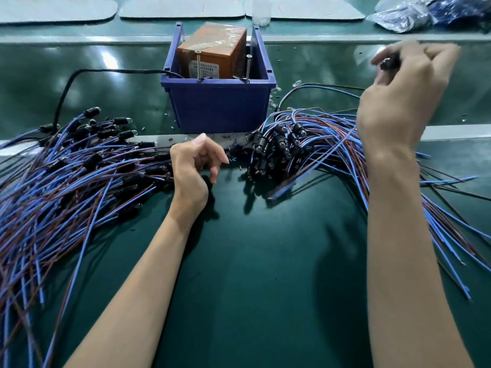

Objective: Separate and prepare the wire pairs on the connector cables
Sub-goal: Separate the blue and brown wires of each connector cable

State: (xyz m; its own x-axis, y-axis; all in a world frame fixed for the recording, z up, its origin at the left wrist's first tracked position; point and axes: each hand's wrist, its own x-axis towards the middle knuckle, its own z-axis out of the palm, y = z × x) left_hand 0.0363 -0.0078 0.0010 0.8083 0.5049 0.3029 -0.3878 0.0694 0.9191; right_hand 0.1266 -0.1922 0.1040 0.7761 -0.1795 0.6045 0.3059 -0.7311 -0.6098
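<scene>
Right hand is pinching one black connector, holding it up above the right-side cable pile. Left hand is idling, loosely curled and empty. I'd be bringing it over to steady the trailing wires before splitting blue from brown.

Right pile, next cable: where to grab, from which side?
Pinch one black connector body across its barrel, not the wires. The bodies bunch at the right pile's left edge, wires trailing right in a tangle, so come from the bare mat side with the free left hand.
</scene>
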